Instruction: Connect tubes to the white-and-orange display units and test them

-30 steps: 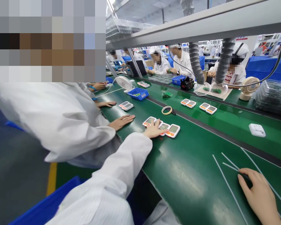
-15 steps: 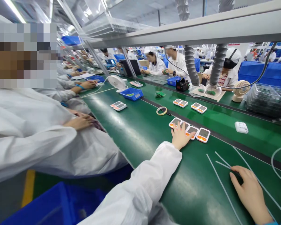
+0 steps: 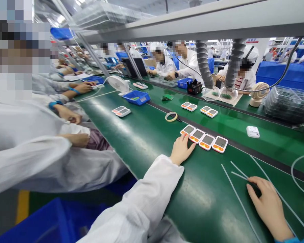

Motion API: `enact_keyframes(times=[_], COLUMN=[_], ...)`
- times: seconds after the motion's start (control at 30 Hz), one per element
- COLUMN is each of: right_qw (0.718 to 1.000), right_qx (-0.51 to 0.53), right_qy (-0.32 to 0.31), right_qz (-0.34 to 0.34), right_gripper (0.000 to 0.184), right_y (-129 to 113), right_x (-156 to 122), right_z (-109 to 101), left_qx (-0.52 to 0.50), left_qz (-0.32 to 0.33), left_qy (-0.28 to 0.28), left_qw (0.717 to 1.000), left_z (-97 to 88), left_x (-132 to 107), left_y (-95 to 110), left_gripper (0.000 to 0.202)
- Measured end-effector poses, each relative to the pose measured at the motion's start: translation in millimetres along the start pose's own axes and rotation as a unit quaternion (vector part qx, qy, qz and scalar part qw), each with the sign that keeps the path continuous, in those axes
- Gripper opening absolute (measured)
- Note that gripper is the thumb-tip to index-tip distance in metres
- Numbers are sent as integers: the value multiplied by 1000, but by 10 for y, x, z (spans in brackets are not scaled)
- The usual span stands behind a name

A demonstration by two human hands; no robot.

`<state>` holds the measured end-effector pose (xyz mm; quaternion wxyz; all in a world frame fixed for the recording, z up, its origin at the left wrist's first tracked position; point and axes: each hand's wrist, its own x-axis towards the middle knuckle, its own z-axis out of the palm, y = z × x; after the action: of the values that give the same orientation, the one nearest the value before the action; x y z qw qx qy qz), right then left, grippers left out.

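My left hand [image 3: 182, 148] is open, its forefingers at the near edge of the leftmost of several white-framed display units [image 3: 188, 130]. Its thumb reaches toward the second unit [image 3: 197, 135]. These units stand side by side in a slanted row, with grey screens and orange lower panels; the rightmost unit [image 3: 220, 144] is furthest from my left hand. At the lower right, my right hand [image 3: 267, 204] rests near the table with fingers curled around what looks like pale tweezers [image 3: 239, 170], their two thin arms spread to the left.
A tape roll [image 3: 171, 116] lies beyond the row. Further off are paired units [image 3: 209, 111], a white device lying face down [image 3: 253, 132] and a blue tray [image 3: 136, 98]. A co-worker's sleeve [image 3: 48, 165] is close on my left. An overhead beam [image 3: 192, 23] crosses above.
My left hand has drawn back and left from over the middle units, uncovering their screens. My right hand keeps nearly the same place and grip. The view has shifted slightly.
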<state>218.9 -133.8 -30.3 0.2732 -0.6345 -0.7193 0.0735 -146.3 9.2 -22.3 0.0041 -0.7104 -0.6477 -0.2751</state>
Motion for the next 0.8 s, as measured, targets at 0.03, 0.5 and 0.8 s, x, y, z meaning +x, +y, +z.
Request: enact_keyframes(times=[0.03, 0.5, 0.8], right_qw=[1000, 1000, 1000], right_qx=[0, 4, 2], right_qy=[1, 7, 7], right_qz=[-1, 2, -2], right_gripper=[36, 34, 31], right_y=[-6, -48, -59], right_x=[1, 11, 15], right_z=[-3, -10, -31], left_qx=[0, -30, 2], left_qz=[-2, 95, 75], left_qy=[1, -36, -29], left_qw=[1000, 994, 997], left_z=[2, -52, -9], left_x=[7, -140, -173], left_y=[2, 168, 331], left_gripper=[46, 35, 38])
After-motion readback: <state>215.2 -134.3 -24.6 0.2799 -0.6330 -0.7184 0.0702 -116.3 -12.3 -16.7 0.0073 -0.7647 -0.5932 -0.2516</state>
